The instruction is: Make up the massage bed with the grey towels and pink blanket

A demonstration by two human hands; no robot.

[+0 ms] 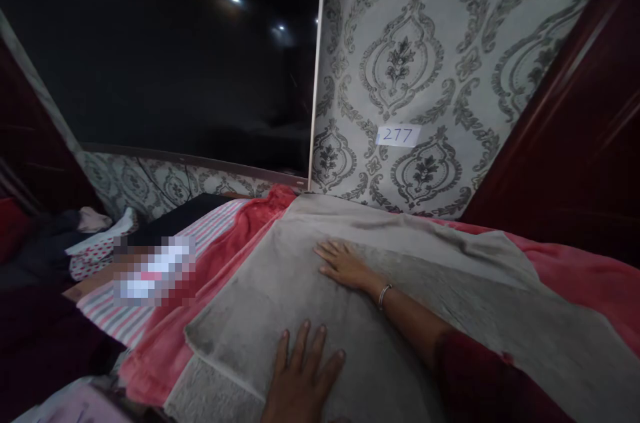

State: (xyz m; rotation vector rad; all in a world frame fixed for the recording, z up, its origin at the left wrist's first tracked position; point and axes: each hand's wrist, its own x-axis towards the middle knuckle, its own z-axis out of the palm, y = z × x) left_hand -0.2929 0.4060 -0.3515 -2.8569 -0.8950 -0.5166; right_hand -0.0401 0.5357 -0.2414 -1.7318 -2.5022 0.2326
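A grey plush blanket (240,316) lies spread and partly folded over itself in front of me. My left hand (303,370) rests on it near the bottom of the view, fingers spread and palm down. Farther forward, my right hand (345,266) presses flat on the same blanket, its fingers stretched to the left, with a bracelet on the wrist. Neither hand grips anything. A red plush cloth (210,283) shows from beneath the grey blanket on the left, and more red fabric (575,270) shows at the right.
A large dark television screen (175,63) stands at the back left against patterned wallpaper. On the wall is a paper label (399,135) reading 277. A striped cloth (115,316) and a dotted cloth (93,256) lie at left. Dark red panels (575,130) flank both sides.
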